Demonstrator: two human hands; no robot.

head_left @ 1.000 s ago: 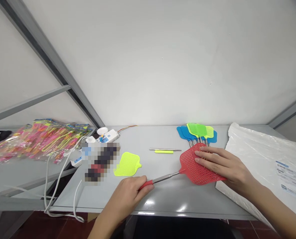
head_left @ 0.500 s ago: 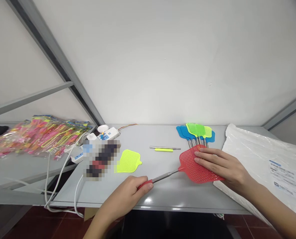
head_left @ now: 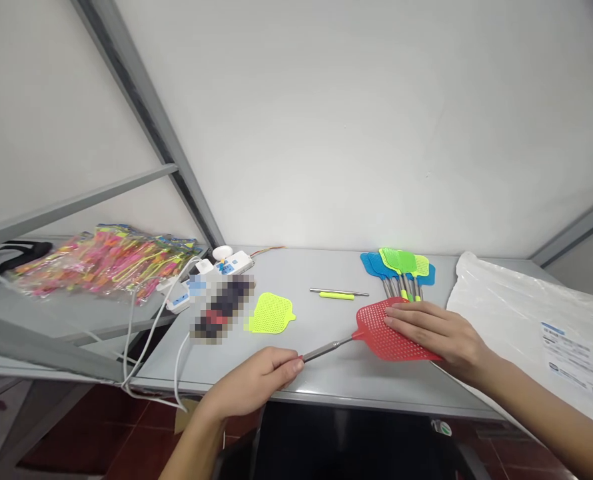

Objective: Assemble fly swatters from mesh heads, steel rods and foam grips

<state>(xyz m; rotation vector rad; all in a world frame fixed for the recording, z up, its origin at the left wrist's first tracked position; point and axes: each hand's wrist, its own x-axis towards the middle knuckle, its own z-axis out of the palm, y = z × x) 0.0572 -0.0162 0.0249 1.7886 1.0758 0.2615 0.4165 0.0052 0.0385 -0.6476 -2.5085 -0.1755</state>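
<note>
No text is reading clearly: toward the right edge of the surface (head_left: pixel 321 268), a white package (head_left: pixel 499 310) is bearing a printed label (head_left: pixel 571 359) whose dark lines are appearing too small and blurred to decipher beneath a blue strip (head_left: pixel 553 328).

Finding open desk (head_left: pixel 286 270) behind the rod (head_left: pixel 360 294), up to the wall (head_left: pixel 316 147), and between the yellow head (head_left: pixel 273 313) and red swatter (head_left: pixel 382 327). Running into that swatter toward the front, stretched from left grip (head_left: pixel 264 378) to right grip (head_left: pixel 439 333). Meeting the swatter bunch (head_left: pixel 401 261) and bag (head_left: pixel 511 323) at right, power strips (head_left: pixel 237 264) and cables (head_left: pixel 177 370) at left.
</note>
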